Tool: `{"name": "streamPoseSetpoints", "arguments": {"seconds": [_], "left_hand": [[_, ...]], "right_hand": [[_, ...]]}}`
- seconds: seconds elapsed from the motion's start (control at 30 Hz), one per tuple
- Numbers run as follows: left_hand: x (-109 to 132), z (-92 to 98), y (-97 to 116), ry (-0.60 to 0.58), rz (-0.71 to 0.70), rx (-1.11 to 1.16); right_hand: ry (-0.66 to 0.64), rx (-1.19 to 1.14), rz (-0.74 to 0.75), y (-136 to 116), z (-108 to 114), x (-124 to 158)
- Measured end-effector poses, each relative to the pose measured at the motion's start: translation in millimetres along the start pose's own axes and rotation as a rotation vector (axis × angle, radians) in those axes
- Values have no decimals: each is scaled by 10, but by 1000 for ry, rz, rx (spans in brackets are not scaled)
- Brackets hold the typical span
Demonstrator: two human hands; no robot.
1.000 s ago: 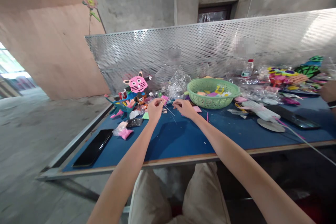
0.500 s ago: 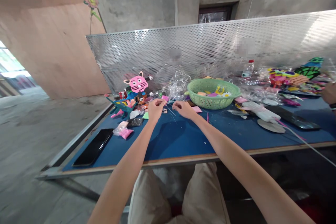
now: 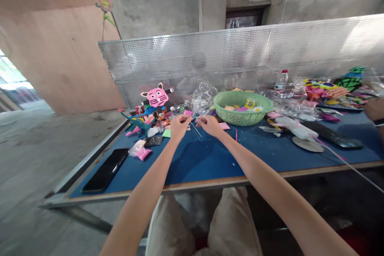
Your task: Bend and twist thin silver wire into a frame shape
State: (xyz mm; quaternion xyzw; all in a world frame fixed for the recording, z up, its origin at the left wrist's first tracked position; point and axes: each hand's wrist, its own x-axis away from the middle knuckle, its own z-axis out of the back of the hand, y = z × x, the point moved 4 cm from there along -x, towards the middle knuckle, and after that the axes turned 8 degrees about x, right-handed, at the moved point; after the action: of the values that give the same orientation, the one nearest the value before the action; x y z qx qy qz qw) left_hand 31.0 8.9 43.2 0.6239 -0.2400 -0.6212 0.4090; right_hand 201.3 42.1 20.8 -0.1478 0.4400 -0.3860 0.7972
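Observation:
Both my hands are stretched out over the far part of a blue table [image 3: 207,160]. My left hand [image 3: 179,125] is closed in a pinch on thin pale sticks or wires [image 3: 196,129] that slant down toward the table. My right hand [image 3: 210,124] is closed too, its fingertips close to the left hand's and pinching the same thin strands. Just behind the hands lie crumpled clear plastic bags [image 3: 203,98] and small foam craft pieces [image 3: 166,132].
A green basket [image 3: 243,107] of foam pieces stands right of my hands. A pink cat foam figure [image 3: 157,97] stands at the left, a black phone [image 3: 102,169] near the left edge. Another person's hand [image 3: 375,109] shows far right. A perforated metal screen [image 3: 240,56] backs the table.
My two hands have drawn closer together, the right hand shifting slightly left and up toward the left one. The view has tilted a little.

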Motion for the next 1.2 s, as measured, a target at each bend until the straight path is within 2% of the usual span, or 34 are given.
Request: {"name": "streamPoseSetpoints", "arguments": {"seconds": [0.13,0.23,0.3,0.37,0.43,0.53,0.6,0.77,0.93,1.2], "left_hand": [[-9,38,85,-12,-73,-66],[-29,123,145,27,-187,-202],[-44,185,157,58,-245,-324],[-59,233,146,74,-286,-418],[-73,260,119,73,-317,-459],[-91,277,69,66,-356,-486],[-97,282,40,57,-389,-505],[-90,285,-9,22,-434,-545],[-85,263,-15,2,-434,-524],[-82,218,24,-49,-428,-471]], "right_hand": [[16,52,-1,-31,66,-12],[110,42,-38,14,154,-49],[158,-121,-120,82,198,-73],[142,-394,-199,128,203,-81],[64,-642,-215,106,178,-72],[-60,-834,-170,3,133,-34],[-75,-873,-177,-33,105,-15],[12,-872,-264,-4,60,-8],[-12,-921,-230,-21,65,8],[30,-994,-175,-34,50,2]]}}
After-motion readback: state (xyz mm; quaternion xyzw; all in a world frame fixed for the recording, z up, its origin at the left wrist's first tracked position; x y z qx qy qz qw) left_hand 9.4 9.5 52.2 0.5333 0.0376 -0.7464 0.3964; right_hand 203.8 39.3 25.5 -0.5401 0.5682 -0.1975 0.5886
